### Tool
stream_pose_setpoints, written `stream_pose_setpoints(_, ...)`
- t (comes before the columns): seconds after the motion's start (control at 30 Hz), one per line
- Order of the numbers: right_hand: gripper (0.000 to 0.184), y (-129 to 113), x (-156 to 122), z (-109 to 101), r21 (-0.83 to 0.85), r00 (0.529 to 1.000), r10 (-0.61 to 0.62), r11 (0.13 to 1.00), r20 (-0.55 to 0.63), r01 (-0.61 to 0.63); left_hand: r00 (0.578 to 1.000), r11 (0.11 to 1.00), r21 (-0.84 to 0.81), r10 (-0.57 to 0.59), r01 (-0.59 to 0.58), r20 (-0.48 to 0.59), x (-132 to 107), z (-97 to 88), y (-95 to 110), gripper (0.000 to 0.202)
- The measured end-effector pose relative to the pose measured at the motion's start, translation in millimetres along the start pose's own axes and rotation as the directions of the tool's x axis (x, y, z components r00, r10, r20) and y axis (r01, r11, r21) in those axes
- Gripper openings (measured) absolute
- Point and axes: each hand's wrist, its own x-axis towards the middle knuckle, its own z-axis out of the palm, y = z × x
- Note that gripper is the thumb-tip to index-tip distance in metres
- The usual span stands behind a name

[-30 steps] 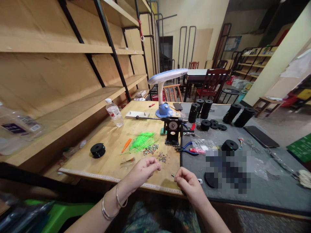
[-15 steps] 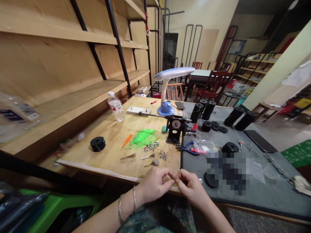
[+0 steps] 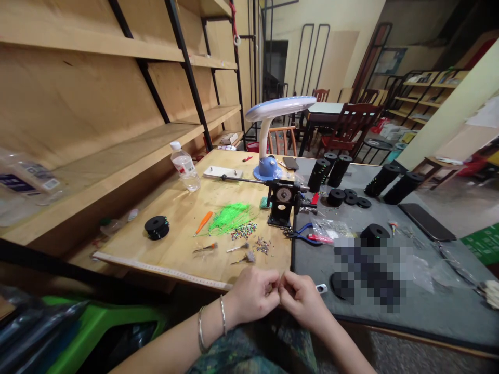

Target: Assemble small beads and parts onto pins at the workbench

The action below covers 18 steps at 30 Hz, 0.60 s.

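Observation:
My left hand and my right hand meet fingertip to fingertip over the table's front edge. Both are pinched closed; whatever lies between the fingers is too small and hidden to name. Just beyond them on the wooden top are tufted bits of material, a scatter of small metal pieces and a pile of multicoloured beads. Bright green strands lie behind, beside an orange pointed tool. A small white-ended item shows by my right hand.
A black hand-cranked winder stands mid-table before a blue-and-white lamp. Blue-handled pliers lie on the grey mat. Black spools stand at the back right; another spool and a water bottle are left.
The view has shifted slightly. My hands stay together, with the left fingers curled in more tightly; the white-ended item by my right hand shows more now.

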Motion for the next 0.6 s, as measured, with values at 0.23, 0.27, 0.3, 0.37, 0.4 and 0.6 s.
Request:
stream_pose_setpoints(0.23, 0.018, 5, -1, 6, 0.015, 1.000, 0.006, 1.000, -0.028, -0.006, 1.000, 1.000, -0.013, -0.001, 0.001, 0.003, 1, 1.4, -3, 0.010)
stream_pose_setpoints(0.27, 0.018, 6, 0, 6, 0.021, 0.999, 0.006, 1.000, -0.032, -0.005, 1.000, 1.000, -0.011, 0.003, -0.003, -0.003, 1, 1.7, -4, 0.011)
stream_pose_setpoints(0.3, 0.018, 6, 0, 7, 0.028, 0.999, 0.006, 1.000, -0.034, -0.005, 1.000, 1.000, -0.012, 0.004, -0.004, -0.007, 1, 2.1, -5, 0.011)
stream_pose_setpoints(0.37, 0.017, 7, 1, 8, 0.040, 0.999, 0.010, 0.999, -0.038, -0.008, 1.000, 1.000, -0.022, -0.008, 0.008, -0.008, 0, 2.6, -6, 0.011)
stream_pose_setpoints(0.4, 0.016, 7, 1, 9, 0.042, 0.999, 0.014, 0.999, -0.039, -0.012, 1.000, 0.999, -0.035, -0.024, 0.024, -0.005, 0, 2.5, -8, 0.010)
stream_pose_setpoints(0.6, 0.015, 7, 2, 4, 0.121, 0.995, 0.058, 0.992, -0.081, -0.048, 0.989, 0.929, -0.346, -0.147, 0.133, -0.014, -4, -13.1, -19, 0.009)
